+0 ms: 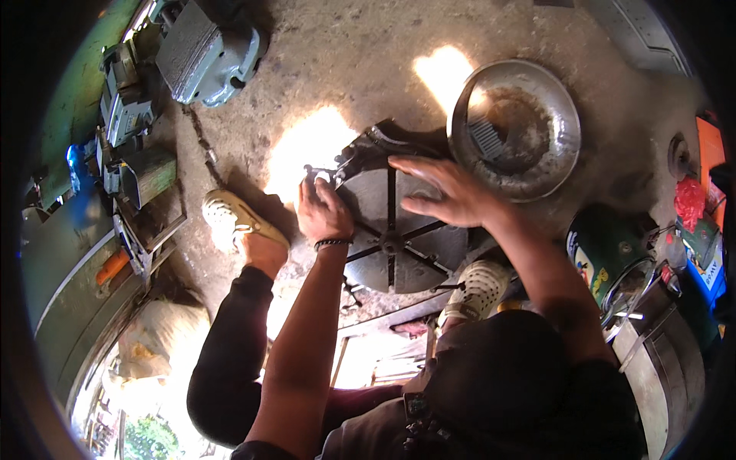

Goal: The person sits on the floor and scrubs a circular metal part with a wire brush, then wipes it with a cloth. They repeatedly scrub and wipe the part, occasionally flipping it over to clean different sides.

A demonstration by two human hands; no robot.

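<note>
Between my feet stands a round grey metal table with radial slots [368,192] and a hub in its middle. My left hand [323,213] is at its left rim, with fingers curled by a dark metal bracket [354,156]. A small bright piece shows at those fingertips, too glared to name. Over the far right part of the slotted table, my right hand [452,193] is stretched flat with thumb and fingers apart. It holds nothing, and I cannot tell whether its palm touches the metal.
A wide metal basin [566,142] with a ribbed grey block [486,139] inside stands at the far right. At the far left sits a heavy grey-green machine part [211,61]. A dark green drum [613,245] and a red plastic bag [688,204] are on the right.
</note>
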